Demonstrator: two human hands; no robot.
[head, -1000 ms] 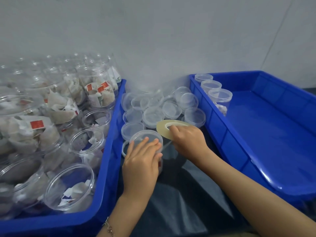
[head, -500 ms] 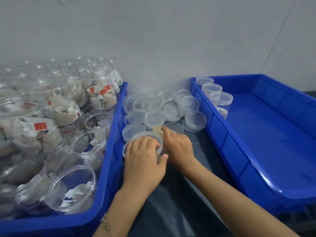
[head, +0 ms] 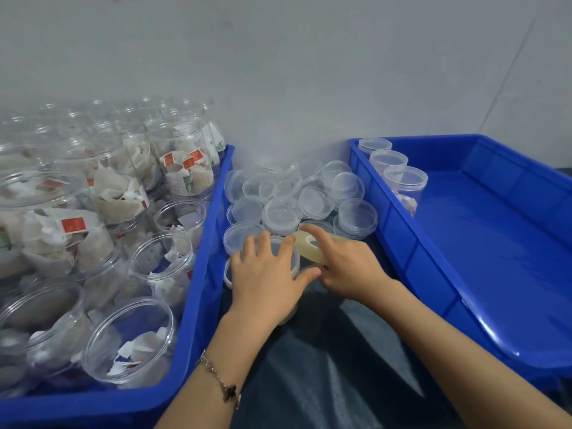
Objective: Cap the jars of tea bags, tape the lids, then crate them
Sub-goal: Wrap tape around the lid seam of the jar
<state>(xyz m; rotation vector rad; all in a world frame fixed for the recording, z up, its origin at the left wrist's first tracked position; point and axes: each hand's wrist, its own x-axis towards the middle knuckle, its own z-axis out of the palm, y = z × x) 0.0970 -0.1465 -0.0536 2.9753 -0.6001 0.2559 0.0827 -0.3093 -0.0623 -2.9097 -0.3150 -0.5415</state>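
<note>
A clear capped jar (head: 294,263) stands on the dark sheet between two blue crates. My left hand (head: 266,278) lies over its lid, fingers spread across the top and thumb against its right side. My right hand (head: 346,267) holds a pale yellow tape roll (head: 309,249) against the jar's right side, index finger through the roll's hole. Most of the jar is hidden under my left hand. Three capped jars (head: 402,184) stand in a row at the back left of the right crate (head: 495,274).
The left crate (head: 198,305) is packed with several open jars of tea bags (head: 130,335). Several loose clear lids (head: 281,213) lie in a heap behind the jar. A grey wall (head: 278,72) rises close behind. Dark sheet (head: 325,366) covers the gap between crates.
My right hand dropped the tape roll from above the jar to its right side, and now the roll shows again beside the lid. My left hand stayed on the lid, thumb shifting right.
</note>
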